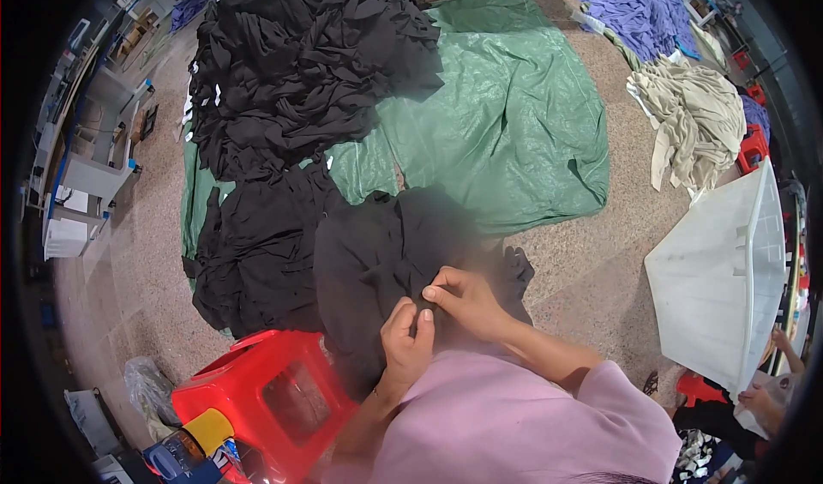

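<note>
A black garment (369,252) is draped over my lap in front of me. My left hand (407,340) is closed on its near part, thumb against the curled fingers. Just to the right and slightly farther off, my right hand (467,302) pinches the same cloth between thumb and forefinger. The two hands are close together but apart. Whatever small detail lies between the fingertips is too small to make out. More black garments (261,261) lie heaped to the left of the cloth on my lap, running into a large black pile (300,72) farther away.
A green tarp (523,124) spreads on the floor beneath the pile. A red plastic stool (231,381) stands at my near left, with a jar (176,454) by it. On the right are a white bin (707,270), beige garments (690,124), purple garments (639,17) and another person's hand (761,405).
</note>
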Demonstrator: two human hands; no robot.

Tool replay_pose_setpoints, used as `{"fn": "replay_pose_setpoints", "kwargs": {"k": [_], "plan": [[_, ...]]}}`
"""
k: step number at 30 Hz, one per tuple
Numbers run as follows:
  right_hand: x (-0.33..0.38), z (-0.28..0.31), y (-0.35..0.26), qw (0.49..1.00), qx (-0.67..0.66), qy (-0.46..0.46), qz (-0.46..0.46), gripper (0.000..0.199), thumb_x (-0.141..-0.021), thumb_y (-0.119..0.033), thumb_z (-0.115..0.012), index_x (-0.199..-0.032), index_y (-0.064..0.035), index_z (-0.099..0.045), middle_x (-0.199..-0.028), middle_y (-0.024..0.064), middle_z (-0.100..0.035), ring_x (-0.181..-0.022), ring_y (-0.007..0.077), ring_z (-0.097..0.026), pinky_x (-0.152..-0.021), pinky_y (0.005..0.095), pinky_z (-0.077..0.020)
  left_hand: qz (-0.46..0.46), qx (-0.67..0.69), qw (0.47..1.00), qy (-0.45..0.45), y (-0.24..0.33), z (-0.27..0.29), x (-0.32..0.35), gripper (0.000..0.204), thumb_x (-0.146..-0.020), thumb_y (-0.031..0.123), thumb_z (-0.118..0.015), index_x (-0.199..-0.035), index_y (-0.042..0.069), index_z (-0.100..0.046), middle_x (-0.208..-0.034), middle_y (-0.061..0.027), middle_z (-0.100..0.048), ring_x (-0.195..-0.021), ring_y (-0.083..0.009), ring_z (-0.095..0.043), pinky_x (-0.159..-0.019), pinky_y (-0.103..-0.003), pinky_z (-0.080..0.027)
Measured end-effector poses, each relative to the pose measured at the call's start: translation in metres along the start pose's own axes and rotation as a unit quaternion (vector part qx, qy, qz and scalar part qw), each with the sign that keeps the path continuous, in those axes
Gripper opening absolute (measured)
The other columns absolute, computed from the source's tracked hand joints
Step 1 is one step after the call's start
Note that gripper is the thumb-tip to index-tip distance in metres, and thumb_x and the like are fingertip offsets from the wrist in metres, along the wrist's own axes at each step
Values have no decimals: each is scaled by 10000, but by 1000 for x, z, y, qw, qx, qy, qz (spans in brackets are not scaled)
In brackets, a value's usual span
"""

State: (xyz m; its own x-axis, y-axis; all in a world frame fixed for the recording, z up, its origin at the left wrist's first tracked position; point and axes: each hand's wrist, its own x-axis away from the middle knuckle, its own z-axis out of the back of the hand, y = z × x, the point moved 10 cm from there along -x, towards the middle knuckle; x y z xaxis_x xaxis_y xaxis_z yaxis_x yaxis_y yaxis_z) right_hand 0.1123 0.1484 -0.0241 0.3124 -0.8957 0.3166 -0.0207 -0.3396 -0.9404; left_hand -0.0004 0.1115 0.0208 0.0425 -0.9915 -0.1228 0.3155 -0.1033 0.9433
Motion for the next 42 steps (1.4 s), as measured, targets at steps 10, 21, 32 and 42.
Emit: {"fn": "replay_pose_setpoints", "kwargs": {"k": [10, 21, 32, 42], "plan": [[-6, -2, 9, 997, 63, 17, -31, 214, -889, -179, -668, -813, 16, -625, -752, -2, -570, -721, 45, -480, -608, 244, -402, 214, 192, 958, 14, -53, -6, 12, 93, -899, 34, -530, -872, -21, -600, -719, 63, -533, -663, -15, -422, -571, -206, -375], [-4, -5, 0, 994, -12, -109, 3, 107, -856, -106, -679, -899, -10, -659, -826, -10, -561, -780, 72, -519, -703, 234, -424, 302, 332, 893, 1, -73, -10, 16, 190, -934, 155, -589, -808, 22, -637, -721, 98, -514, -644, 8, -409, -549, -178, -319], [22, -8, -62, 932, 292, -40, 213, 164, -786, -131, -723, -863, -5, -652, -791, 118, -604, -727, 299, -602, -641, 367, -476, 242, 370, 891, 103, -49, 8, -21, 234, -961, 142, -571, -742, 96, -500, -752, 84, -425, -699, -11, -349, -607, -198, -313], [15, 25, -44, 993, 60, -50, 84, 90, -836, -67, -706, -882, 7, -684, -805, 8, -618, -757, 75, -558, -683, 229, -440, 304, 446, 839, -66, -37, -13, -13, 200, -890, 127, -671, -1005, -36, -653, -932, -68, -682, -804, -104, -633, -741, -237, -501]]}}
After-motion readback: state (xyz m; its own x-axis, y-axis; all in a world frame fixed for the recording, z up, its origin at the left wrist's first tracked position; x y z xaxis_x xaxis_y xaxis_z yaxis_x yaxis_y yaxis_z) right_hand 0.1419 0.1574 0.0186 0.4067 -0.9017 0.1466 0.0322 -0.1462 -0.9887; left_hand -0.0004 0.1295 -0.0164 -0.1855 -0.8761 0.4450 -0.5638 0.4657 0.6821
